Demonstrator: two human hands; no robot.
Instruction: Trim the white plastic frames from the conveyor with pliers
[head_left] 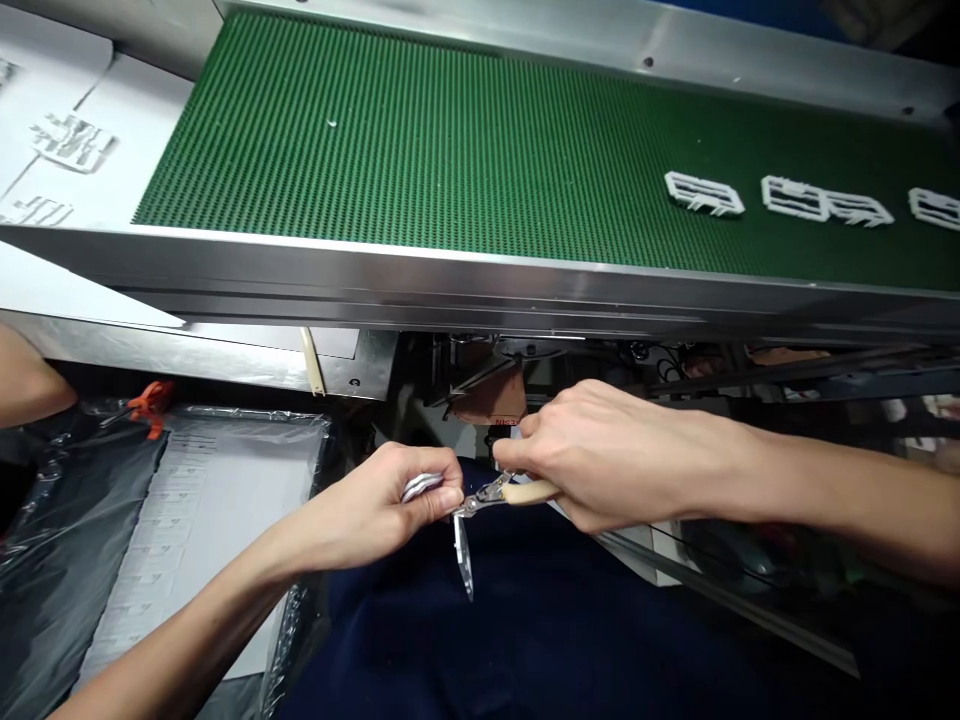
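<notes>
We're pinching the shiny part (pixel 421 487) in our left hand (pixel 382 505), below the conveyor's (pixel 450 265) front edge; our right hand (pixel 600 455) is squeezing the cutters (pixel 491 494) at its sprue; probably best snipping flush and keeping fingertips clear.

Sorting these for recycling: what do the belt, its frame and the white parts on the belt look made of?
Belt: green, matte, ribbed, likely rubber or PVC. Frame: brushed, reflective metal, probably steel or aluminium. White parts: thin, openwork pieces, apparently moulded plastic.
</notes>
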